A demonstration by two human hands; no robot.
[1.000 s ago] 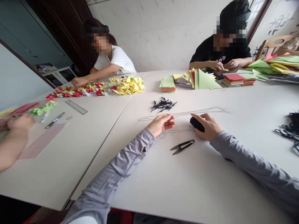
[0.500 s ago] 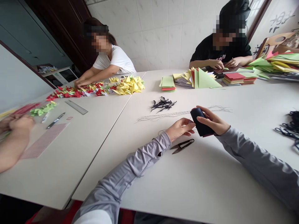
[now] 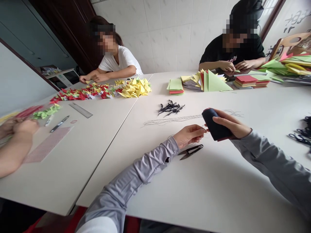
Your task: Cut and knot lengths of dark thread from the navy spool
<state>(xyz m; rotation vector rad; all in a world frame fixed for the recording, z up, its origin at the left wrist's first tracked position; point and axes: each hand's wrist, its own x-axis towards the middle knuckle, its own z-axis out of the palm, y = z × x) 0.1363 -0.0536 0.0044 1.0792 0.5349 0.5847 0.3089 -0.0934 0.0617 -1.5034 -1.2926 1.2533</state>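
A spool of dark thread is gripped in my right hand, tilted above the table. My left hand is closed in a pinch on thin thread just left of the spool. Beneath that hand, a pair of thread snips lies on the white table. Several long cut threads are laid out beyond my hands. Behind them sits a small heap of black knotted cord loops.
At the left, a co-worker's hands are near a pen, a ruler and green folded pieces. Yellow folded paper is piled at the back. Coloured paper stacks stand further right, and more black cords at the right edge.
My right hand has moved right with the spool, away from my left hand, which stays nearly in place. The person in white has drawn their hands back from the folded pieces.
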